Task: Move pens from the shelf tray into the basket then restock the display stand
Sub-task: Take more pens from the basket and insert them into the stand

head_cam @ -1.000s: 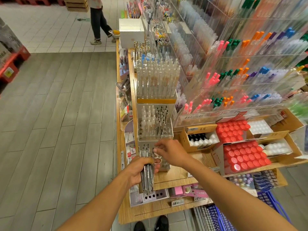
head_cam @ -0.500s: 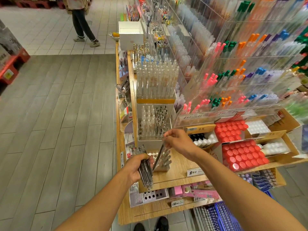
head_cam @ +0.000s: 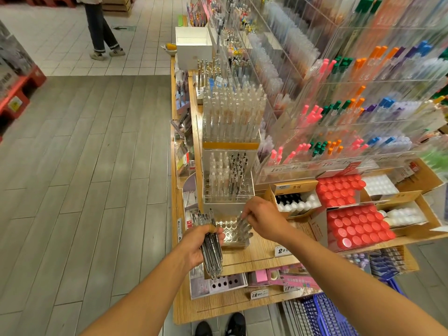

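My left hand [head_cam: 197, 246] grips a bundle of clear-barrelled pens [head_cam: 211, 251], tips pointing down, just left of the low clear display stand [head_cam: 230, 235] with round holes. My right hand [head_cam: 263, 218] hovers over the stand's right side and pinches a single pen [head_cam: 241, 220], its lower end among a few pens standing in the holes. Behind it rises a taller tiered stand [head_cam: 229, 180] holding clear and dark pens. The blue basket [head_cam: 324, 314] sits on the floor at the bottom right.
Wooden shelf steps [head_cam: 257, 253] carry price tags, red-capped bottles [head_cam: 354, 226] in cardboard boxes and acrylic racks of coloured pens [head_cam: 339, 110]. Grey plank floor lies to the left. A person's legs [head_cam: 101, 32] stand far up the aisle. My shoes [head_cam: 218, 327] show below.
My right hand drew one pen from the bundle, lifted it toward the tall stand, then lowered it to the low stand's right side. The left hand kept the bundle nearly still. The distant person walked left.
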`<state>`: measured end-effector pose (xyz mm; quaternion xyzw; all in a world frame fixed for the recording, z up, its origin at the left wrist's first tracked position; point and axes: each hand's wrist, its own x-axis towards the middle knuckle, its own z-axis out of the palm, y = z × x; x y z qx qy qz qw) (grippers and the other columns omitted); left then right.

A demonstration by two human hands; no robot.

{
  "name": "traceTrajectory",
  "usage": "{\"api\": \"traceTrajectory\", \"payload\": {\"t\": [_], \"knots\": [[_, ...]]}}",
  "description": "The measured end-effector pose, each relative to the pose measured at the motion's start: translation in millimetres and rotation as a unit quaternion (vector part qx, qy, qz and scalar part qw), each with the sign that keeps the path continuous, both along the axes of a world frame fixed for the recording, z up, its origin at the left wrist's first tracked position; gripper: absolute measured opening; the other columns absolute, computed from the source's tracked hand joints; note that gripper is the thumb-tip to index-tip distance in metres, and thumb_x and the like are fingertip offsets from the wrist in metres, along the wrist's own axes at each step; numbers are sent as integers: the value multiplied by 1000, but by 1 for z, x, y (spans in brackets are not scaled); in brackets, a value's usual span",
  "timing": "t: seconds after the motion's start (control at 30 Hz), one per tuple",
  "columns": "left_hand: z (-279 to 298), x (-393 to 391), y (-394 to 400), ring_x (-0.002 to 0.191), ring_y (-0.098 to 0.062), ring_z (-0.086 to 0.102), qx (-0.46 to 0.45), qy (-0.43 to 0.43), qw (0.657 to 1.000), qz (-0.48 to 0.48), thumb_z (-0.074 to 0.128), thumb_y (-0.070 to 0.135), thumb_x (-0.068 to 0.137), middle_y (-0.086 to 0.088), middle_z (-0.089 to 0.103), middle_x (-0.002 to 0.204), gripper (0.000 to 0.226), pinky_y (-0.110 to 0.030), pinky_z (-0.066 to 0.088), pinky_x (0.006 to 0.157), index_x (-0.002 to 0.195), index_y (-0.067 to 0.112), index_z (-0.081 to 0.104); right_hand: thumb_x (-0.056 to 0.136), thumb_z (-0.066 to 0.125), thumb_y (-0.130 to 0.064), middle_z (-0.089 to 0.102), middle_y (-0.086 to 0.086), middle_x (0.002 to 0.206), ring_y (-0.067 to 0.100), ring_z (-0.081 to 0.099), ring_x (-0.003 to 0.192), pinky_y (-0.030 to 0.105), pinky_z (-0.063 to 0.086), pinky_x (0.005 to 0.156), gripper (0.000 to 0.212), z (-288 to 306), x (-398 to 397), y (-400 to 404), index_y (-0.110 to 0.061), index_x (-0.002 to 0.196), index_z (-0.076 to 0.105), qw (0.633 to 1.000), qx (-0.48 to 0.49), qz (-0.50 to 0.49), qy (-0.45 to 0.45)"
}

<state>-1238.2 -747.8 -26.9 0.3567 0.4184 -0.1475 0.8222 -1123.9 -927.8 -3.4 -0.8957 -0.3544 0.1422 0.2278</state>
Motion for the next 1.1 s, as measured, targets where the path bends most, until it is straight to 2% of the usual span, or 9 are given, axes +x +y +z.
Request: {"api": "traceTrajectory", "payload": {"t": [0.17, 0.3, 0.47, 0.53, 0.6, 0.73, 0.87, 0.93, 1.1], "knots": [[3, 0, -2, 65, -27, 68, -6, -5, 1000, 0, 54, -6, 92, -23, 68, 77, 13, -33, 61, 59, 98, -14, 62, 87, 58, -4, 68, 0, 100, 14, 60, 93, 21, 44, 80, 19, -2, -3, 8, -14, 97, 72, 996, -1, 43, -76], [2, 1, -5, 67, -26, 69, -1, -5, 1000, -3, 56, -6, 91, -22, 70, 79, 10, -33, 60, 62, 95, -13, 63, 87, 54, -4, 73, -3, 93, 18, 55, 97, 30, 50, 82, 24, -7, -6, 8, -16, 99, 71, 992, -45, 75, -94], [1, -2, -5, 70, -27, 72, -12, -19, 1000, -21, 64, -5, 86, -24, 72, 84, 14, -34, 62, 66, 96, -13, 68, 88, 57, -12, 72, -8, 98, 15, 53, 99, 30, 51, 79, 26, -7, -6, 13, -21, 109, 69, 991, -72, 55, -94], [2, -3, -5, 68, -26, 72, -32, -35, 998, -42, 70, -2, 77, -24, 71, 83, 16, -33, 62, 64, 89, -13, 73, 92, 61, -23, 70, -9, 102, 8, 57, 95, 31, 52, 83, 23, 1, -9, 19, -22, 114, 67, 1000, -22, -20, -4], [4, -4, -6, 67, -26, 71, -46, -50, 995, -70, 72, 1, 74, -23, 70, 83, 17, -32, 62, 64, 86, -10, 75, 93, 63, -32, 69, -7, 104, 7, 63, 89, 30, 55, 81, 28, 11, -10, 25, -21, 119, 63, 983, 37, -86, 155], [7, -3, -11, 68, -25, 70, -80, -73, 990, -87, 70, 3, 78, -22, 70, 83, 18, -31, 61, 65, 90, -9, 76, 95, 61, -15, 64, -1, 86, 8, 61, 70, 21, 49, 61, 28, 25, -15, 29, -8, 122, 58, 874, 160, -171, 425], [14, -2, -13, 70, -26, 71, -84, -79, 991, -72, 66, 4, 82, -22, 70, 85, 22, -33, 61, 62, 98, -9, 72, 93, 60, -4, 61, 2, 79, 11, 57, 67, 25, 51, 66, 19, 33, -10, 20, -2, 112, 60, 826, 256, -190, 464], [14, -1, -13, 68, -27, 70, -72, -53, 995, -31, 63, 1, 85, -22, 70, 86, 21, -34, 61, 58, 105, -8, 65, 93, 59, -6, 62, 7, 85, 14, 60, 71, 26, 53, 69, 17, 36, -3, 13, -3, 110, 59, 843, 280, -202, 413], [5, -8, -7, 68, -27, 67, 35, 31, 999, -12, 52, 1, 98, -20, 67, 90, 11, -30, 58, 47, 109, -2, 53, 95, 61, -19, 64, 5, 90, 13, 60, 77, 23, 52, 67, 6, 28, 5, -3, -16, 97, 56, 964, 157, -120, 177]]}}
